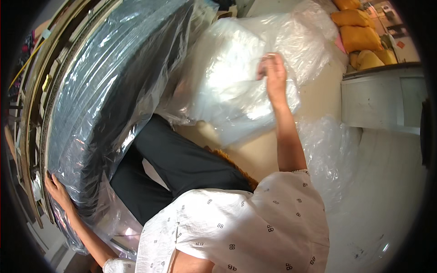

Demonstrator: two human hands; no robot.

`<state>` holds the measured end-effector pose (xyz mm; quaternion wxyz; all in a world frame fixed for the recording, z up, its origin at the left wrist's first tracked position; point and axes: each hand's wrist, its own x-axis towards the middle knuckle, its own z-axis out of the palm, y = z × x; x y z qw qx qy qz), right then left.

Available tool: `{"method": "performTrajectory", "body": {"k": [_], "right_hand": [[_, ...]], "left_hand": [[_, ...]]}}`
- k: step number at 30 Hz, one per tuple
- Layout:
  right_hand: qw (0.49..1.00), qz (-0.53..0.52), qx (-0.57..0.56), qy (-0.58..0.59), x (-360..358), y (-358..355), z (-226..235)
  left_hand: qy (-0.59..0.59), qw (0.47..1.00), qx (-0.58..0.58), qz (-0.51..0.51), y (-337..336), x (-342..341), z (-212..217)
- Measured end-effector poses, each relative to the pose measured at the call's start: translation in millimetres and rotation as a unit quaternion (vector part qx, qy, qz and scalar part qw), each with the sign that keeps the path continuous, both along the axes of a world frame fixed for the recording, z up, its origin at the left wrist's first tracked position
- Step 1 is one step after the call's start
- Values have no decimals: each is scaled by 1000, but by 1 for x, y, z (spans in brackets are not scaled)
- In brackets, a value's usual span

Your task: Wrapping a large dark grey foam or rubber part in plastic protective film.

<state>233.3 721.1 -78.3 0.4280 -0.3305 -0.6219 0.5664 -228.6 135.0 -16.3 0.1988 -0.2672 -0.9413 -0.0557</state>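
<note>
At the left, a stack of dark, flat material wrapped in clear plastic film (86,104) curves up away from me. My left hand (58,191) rests on its near outer edge, fingers stretched out against the film. Ahead of me and to the right lies a large crumpled heap of clear plastic bags (232,54). Over that heap reaches my right hand (274,73), its fingers loosely bent and apart, with nothing visible in them. The hand is slightly blurred, so whether it touches the plastic is hard to see.
Behind the wrapped stack at left runs a wooden frame (33,113). More crumpled clear plastic (327,152) lies on the floor at right. A grey cabinet (382,102) stands beyond it, with several orange-yellow bundles (359,38) behind. Brown fuzzy material (234,166) shows beside my leg.
</note>
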Motion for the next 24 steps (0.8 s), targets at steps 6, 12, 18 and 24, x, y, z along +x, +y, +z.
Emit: {"method": "performTrajectory", "body": {"k": [6,12,18,24], "right_hand": [[959,281,-37,3,-55,-111,67],[896,294,330,-33,-60,-146,124],[790,227,497,-278,-42,-64,69],[949,160,236,-135,-13,-85,151]], "left_hand": [[-212,868,376,-244,235,221,48],[-681,570,357,-290,295,294,36],[-410,683,455,-399,243,261,95],[-303,702,491,-418,192,162,91]]}}
